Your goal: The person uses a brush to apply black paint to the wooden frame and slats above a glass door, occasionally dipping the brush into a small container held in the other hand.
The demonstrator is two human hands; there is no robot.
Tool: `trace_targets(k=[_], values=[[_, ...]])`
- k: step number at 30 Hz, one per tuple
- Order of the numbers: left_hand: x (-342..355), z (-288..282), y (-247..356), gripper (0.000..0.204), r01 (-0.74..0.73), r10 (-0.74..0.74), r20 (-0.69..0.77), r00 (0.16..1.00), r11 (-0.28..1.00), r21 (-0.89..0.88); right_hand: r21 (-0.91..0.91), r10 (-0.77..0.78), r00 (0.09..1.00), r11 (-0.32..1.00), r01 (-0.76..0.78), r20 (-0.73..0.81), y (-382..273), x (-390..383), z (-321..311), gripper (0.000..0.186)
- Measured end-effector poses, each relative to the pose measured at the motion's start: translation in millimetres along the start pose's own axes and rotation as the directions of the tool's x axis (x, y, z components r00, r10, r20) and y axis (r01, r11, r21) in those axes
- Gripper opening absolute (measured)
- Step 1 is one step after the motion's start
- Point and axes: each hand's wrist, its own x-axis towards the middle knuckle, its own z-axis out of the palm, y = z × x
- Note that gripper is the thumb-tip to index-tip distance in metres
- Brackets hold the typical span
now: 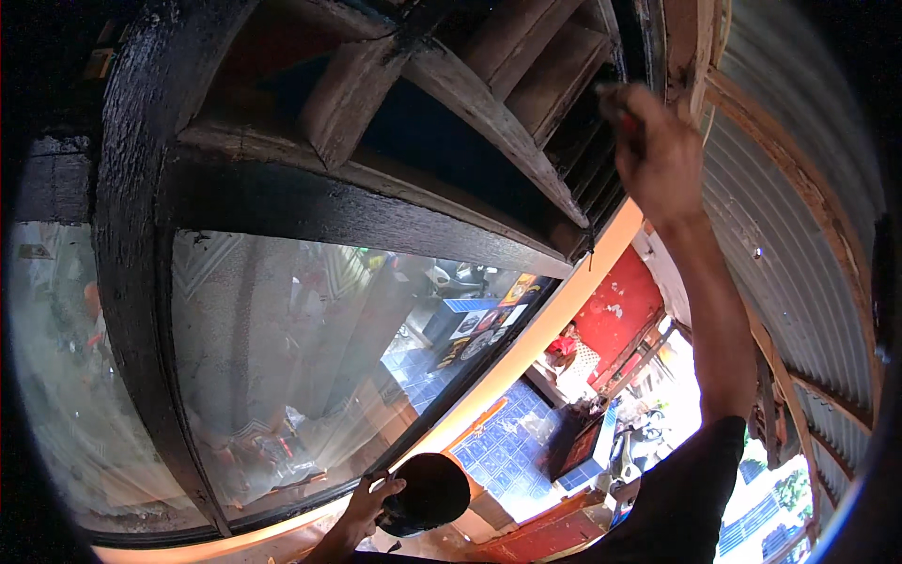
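My right hand (665, 164) is raised at the upper right, fingers closed around a paintbrush with a reddish handle (631, 122); its bristles are hard to make out against the dark slats. It works close to the upper right end of a wooden window frame (489, 122), where bare brown wood meets dark-coated parts. Low in the middle, my left hand (362, 512) grips a round dark can (434, 491) by its rim side. What the can holds is too dark to see. Beside it, the frame's lower rails and post (136, 235) have a glossy black coat.
Glass panes (291, 348) with pale curtains behind fill the left. An orange wall edge (601, 249) runs beside the frame. Below lie a blue tiled floor (512, 437), a red wall (625, 305) and a seated person in red (564, 348). Corrugated roofing (799, 188) on wooden beams spans the right.
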Motion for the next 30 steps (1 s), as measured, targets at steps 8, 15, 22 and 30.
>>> trace_targets(k=[8,15,22,30], values=[[6.0,-0.5,3.6,0.073,0.034,-0.033,0.049,0.998,0.999,-0.002,0.533,0.360,0.870,0.688,-0.492,0.338,-30.1,-21.6,-21.4,0.027],[12.1,-1.6,1.7,0.081,0.035,-0.038,0.108,0.993,0.999,0.029,0.637,0.588,0.683,0.337,-0.693,0.433,2.6,0.6,-12.8,0.024],[3.0,0.0,2.2,0.081,0.108,-0.110,0.062,0.992,0.994,0.032,0.207,-0.177,0.970,0.968,0.140,0.168,-44.1,-16.0,-31.6,0.026],[27.7,-5.9,-11.3,0.080,0.053,-0.055,0.093,0.994,0.998,0.022,0.726,0.537,0.808,0.451,-0.519,0.244,-18.7,-20.6,-21.7,0.017]])
